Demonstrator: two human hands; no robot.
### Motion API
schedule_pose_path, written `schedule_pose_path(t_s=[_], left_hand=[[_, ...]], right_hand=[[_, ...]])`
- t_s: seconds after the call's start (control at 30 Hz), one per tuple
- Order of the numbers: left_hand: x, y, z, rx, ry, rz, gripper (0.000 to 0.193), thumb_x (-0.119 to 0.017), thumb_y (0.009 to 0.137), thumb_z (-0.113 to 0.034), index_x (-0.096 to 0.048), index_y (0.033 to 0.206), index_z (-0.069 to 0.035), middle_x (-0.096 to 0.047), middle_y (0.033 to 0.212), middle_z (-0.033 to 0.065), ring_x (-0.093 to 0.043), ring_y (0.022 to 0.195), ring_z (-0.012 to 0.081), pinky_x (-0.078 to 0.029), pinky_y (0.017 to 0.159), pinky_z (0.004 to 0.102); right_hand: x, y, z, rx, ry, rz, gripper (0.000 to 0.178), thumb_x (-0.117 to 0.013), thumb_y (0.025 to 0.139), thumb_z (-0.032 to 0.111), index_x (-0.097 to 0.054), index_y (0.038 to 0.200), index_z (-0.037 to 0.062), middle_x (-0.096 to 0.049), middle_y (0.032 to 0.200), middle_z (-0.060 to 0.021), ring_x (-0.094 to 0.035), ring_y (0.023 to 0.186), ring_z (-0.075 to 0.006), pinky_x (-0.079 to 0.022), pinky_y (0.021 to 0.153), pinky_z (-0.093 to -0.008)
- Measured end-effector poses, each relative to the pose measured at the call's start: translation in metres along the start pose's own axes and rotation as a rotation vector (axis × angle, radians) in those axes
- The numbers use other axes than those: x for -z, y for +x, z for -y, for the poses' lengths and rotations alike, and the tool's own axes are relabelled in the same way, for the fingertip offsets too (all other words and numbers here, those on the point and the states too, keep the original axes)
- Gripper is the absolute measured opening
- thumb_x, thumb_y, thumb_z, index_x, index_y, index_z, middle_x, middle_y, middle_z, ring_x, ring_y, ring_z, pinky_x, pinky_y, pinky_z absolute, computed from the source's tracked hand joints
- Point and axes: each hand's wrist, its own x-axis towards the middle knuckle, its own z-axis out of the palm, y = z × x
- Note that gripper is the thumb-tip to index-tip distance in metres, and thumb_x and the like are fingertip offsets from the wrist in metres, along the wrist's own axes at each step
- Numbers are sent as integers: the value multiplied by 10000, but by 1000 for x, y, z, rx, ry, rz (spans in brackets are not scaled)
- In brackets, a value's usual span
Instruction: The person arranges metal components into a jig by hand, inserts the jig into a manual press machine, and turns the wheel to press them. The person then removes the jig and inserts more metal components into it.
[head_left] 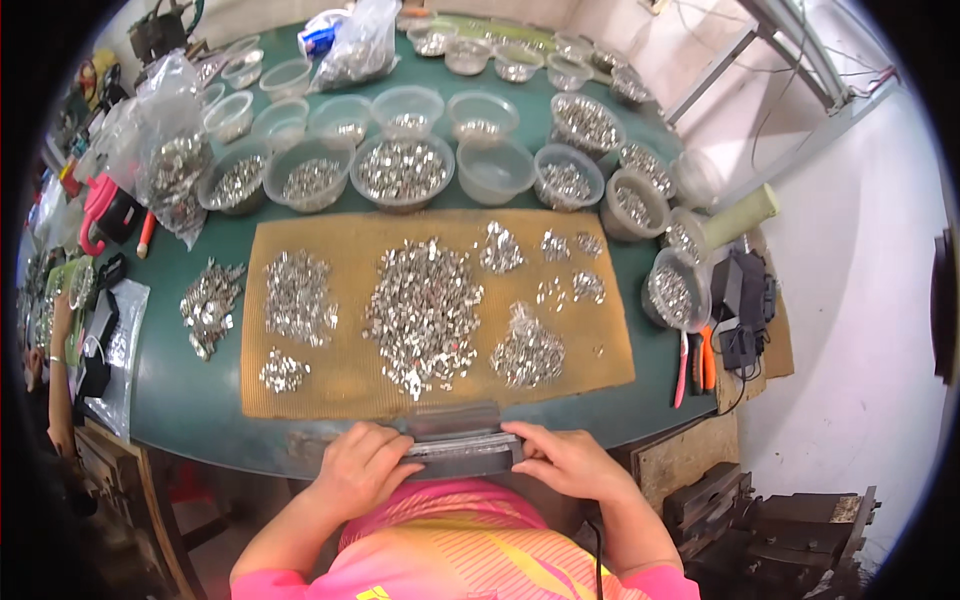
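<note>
Clock directions are taken from the centre of the yellow-brown, textured rectangular mat [345, 395]. At nine o'clock, near the rim of the view, another person's bare forearm [61, 370] is seen. At ten o'clock, a pink-and-black object [108, 208] is placed on the dark green tabletop [180, 390]. A loose pile of small, shiny silvery metal pieces [211, 305] is laid beside the mat at nine o'clock. At seven o'clock, the left end of a long, dark grey rectangular holder [465, 463] is grasped by the left hand [362, 462]. The mat's middle is covered by a large heap of silvery pieces [423, 310]; at twelve, translucent round plastic bowls [497, 190] are lined up. The holder itself is held at six o'clock, by the table's near edge. At five, its right end is pinched by the right hand [570, 458], between finger and thumb. Past three o'clock, orange-handled pliers [709, 360] are laid.
</note>
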Motion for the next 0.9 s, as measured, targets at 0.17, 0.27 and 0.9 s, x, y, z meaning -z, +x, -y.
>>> schedule_pose_path(t_s=[0.17,0.27,0.9], left_hand=[[15,6,5,32,-121,22,454,-876,748,-259,-701,1120,-66,-655,1014,84,-629,892,289,-524,730,380],[44,11,17,244,-586,-91,543,-875,780,-320,-682,1217,-63,-607,1265,147,-642,963,244,-549,792,348],[129,146,-49,-359,-2516,-90,733,-325,1047,-651,13,1648,-402,364,1653,81,-277,1429,607,-551,906,706]], right_hand=[[22,11,7,-105,75,189,599,-743,942,277,-492,1474,164,-716,875,-46,-710,764,-219,-538,689,-334],[35,29,3,1,141,-126,362,-726,952,228,-654,1289,118,-743,935,-75,-717,778,-222,-551,706,-342],[73,176,-75,167,-515,-702,77,-755,862,166,-729,914,116,-673,913,-45,-627,976,-266,-400,1023,-479]])
